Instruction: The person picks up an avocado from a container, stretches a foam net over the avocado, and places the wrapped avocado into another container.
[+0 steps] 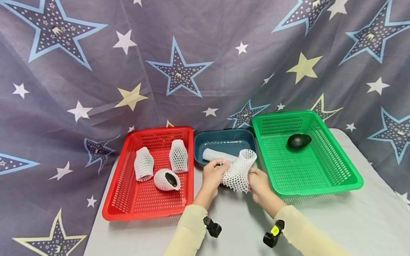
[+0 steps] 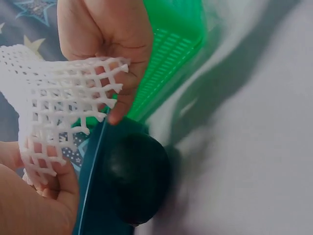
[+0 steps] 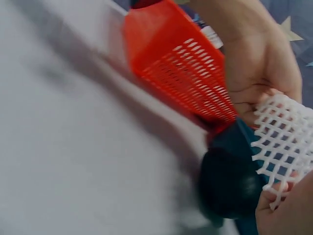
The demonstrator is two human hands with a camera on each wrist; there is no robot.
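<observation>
A white foam net sleeve (image 1: 239, 173) is stretched between both hands over the front edge of the blue tray (image 1: 225, 136). My left hand (image 1: 213, 176) pinches one side of its open end, my right hand (image 1: 260, 183) the opposite side. In the left wrist view the mesh mouth spreads wide between the fingers, with nothing inside it. Below the sleeve, a dark avocado (image 2: 138, 178) lies against the tray's near side; in the head view the sleeve mostly hides it. Another foam net (image 1: 218, 155), flat and narrow, lies in the tray.
At left, a red basket (image 1: 144, 214) holds net-wrapped avocados, one with its dark end (image 1: 172, 179) showing. The green basket (image 1: 318, 191) at right contains a bare dark avocado (image 1: 299, 141). A star-patterned curtain (image 1: 174, 15) hangs behind the white table (image 1: 240, 244).
</observation>
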